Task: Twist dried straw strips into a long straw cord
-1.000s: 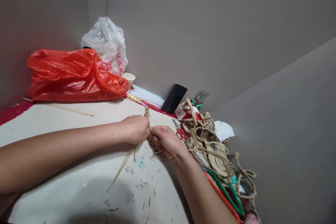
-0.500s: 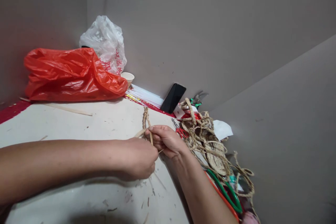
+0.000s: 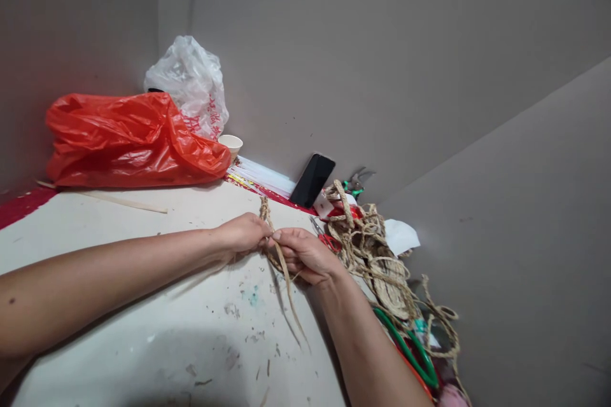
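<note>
Where the hands meet on the table (image 3: 143, 331), left hand (image 3: 243, 233) and right hand (image 3: 305, 254) each pinch the braided cord (image 3: 264, 206), fingers curled shut; braid end pokes out far side, loose strand (image 3: 291, 296) trails near. Fingers hide the grip point. At right, rope pile (image 3: 377, 254) runs off-frame.

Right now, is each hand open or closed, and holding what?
Left hand: closed, pinching the braided cord.
Right hand: closed on the same braided cord, with a loose strip hanging below it.
</note>
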Available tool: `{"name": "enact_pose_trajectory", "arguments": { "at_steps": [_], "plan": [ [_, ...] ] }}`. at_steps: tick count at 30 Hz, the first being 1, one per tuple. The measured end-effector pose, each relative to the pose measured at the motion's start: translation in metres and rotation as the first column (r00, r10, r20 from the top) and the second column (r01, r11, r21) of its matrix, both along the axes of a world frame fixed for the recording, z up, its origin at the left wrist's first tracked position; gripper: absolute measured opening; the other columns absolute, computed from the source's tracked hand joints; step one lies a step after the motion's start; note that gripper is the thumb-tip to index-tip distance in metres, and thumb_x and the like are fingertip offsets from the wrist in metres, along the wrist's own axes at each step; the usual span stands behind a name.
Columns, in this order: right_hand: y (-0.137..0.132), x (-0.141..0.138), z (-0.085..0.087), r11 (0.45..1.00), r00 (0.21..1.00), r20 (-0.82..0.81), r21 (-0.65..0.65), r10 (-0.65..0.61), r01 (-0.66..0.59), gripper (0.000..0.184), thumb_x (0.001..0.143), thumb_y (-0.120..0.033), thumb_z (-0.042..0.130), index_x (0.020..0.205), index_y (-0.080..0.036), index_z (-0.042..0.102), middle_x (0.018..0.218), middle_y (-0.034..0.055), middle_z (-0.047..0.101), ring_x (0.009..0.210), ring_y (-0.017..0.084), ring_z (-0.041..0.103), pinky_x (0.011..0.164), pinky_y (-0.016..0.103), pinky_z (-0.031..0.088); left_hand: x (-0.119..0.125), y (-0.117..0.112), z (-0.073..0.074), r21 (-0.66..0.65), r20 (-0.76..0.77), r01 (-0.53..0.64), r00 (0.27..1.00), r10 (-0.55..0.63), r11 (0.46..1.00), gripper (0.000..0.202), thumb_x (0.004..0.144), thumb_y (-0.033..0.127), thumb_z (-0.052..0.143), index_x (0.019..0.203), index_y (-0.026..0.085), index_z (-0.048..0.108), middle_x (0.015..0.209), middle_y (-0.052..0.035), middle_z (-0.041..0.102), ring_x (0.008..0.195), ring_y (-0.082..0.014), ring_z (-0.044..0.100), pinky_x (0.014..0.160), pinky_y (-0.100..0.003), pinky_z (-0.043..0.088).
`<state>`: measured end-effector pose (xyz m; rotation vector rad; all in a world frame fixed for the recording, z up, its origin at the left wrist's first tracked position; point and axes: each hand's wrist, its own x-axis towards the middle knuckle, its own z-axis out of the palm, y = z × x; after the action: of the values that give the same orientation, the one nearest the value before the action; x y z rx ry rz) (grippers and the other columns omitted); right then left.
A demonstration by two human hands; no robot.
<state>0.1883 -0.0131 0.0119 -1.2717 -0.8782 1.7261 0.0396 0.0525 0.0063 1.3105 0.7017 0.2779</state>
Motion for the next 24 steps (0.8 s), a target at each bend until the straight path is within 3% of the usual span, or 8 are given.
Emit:
{"name": "enact_pose_trajectory", "arguments": {
  "at_steps": [5, 9, 13, 20, 24],
  "plan": [
    [-0.001, 0.004, -0.003, 0.999, 0.998, 0.054, 0.022, 0.037, -0.039, 0.022, 0.073, -0.032, 0.066, 0.068, -0.011, 0.060, 0.037, -0.0117, 0.028, 0.032, 0.001, 0.013, 0.032, 0.017, 0.006, -0.003, 0.006, -0.002, 0.070, -0.031, -0.004, 1.000, 0.006, 0.998, 0.022, 0.075, 0.028, 0.054, 0.061, 0.012, 0.061, 0.039, 0.0069, 0.037, 0.031, -0.0036, 0.020, 0.036, -0.023, 0.009],
    [-0.002, 0.004, -0.004, 0.994, 0.987, 0.140, 0.055, 0.080, -0.089, 0.023, 0.076, -0.034, 0.063, 0.072, -0.012, 0.060, 0.037, -0.0114, 0.030, 0.032, 0.002, 0.014, 0.032, 0.018, 0.007, -0.002, 0.006, -0.002, 0.016, -0.017, -0.080, 0.997, 0.080, 0.997, 0.021, 0.073, 0.024, 0.055, 0.058, 0.011, 0.061, 0.046, 0.0030, 0.051, 0.030, -0.0028, 0.023, 0.035, -0.023, 0.010],
    [-0.003, 0.005, -0.001, 0.988, 0.966, 0.224, 0.053, 0.130, -0.146, 0.025, 0.076, -0.037, 0.061, 0.073, -0.013, 0.059, 0.040, -0.0114, 0.028, 0.034, 0.003, 0.015, 0.034, 0.019, 0.008, -0.001, 0.001, 0.001, -0.018, -0.015, -0.151, 0.988, 0.151, 0.988, 0.018, 0.071, 0.017, 0.055, 0.055, 0.011, 0.059, 0.045, 0.0021, 0.055, 0.030, -0.0027, 0.025, 0.036, -0.022, 0.014],
    [-0.006, 0.005, 0.007, 0.987, 0.823, 0.554, 0.015, 0.128, -0.163, 0.029, 0.076, -0.042, 0.054, 0.071, -0.014, 0.059, 0.044, -0.0095, 0.032, 0.034, 0.004, 0.021, 0.034, 0.019, 0.014, 0.001, -0.003, -0.006, -0.003, 0.015, -0.240, 0.971, 0.240, 0.971, 0.014, 0.068, 0.009, 0.054, 0.055, 0.012, 0.059, 0.042, 0.0028, 0.053, 0.038, -0.0058, 0.039, 0.043, -0.019, 0.029],
    [-0.007, 0.013, 0.029, 0.983, 0.707, 0.699, 0.030, 0.109, -0.182, 0.020, 0.073, -0.033, 0.059, 0.068, -0.013, 0.062, 0.047, -0.0053, 0.044, 0.039, 0.006, 0.035, 0.038, 0.019, 0.023, 0.001, -0.003, -0.013, 0.034, 0.012, -0.276, 0.961, 0.276, 0.961, 0.014, 0.067, 0.009, 0.059, 0.053, 0.011, 0.059, 0.040, 0.0035, 0.049, 0.040, -0.0068, 0.039, 0.044, -0.020, 0.028]
  ]
}}
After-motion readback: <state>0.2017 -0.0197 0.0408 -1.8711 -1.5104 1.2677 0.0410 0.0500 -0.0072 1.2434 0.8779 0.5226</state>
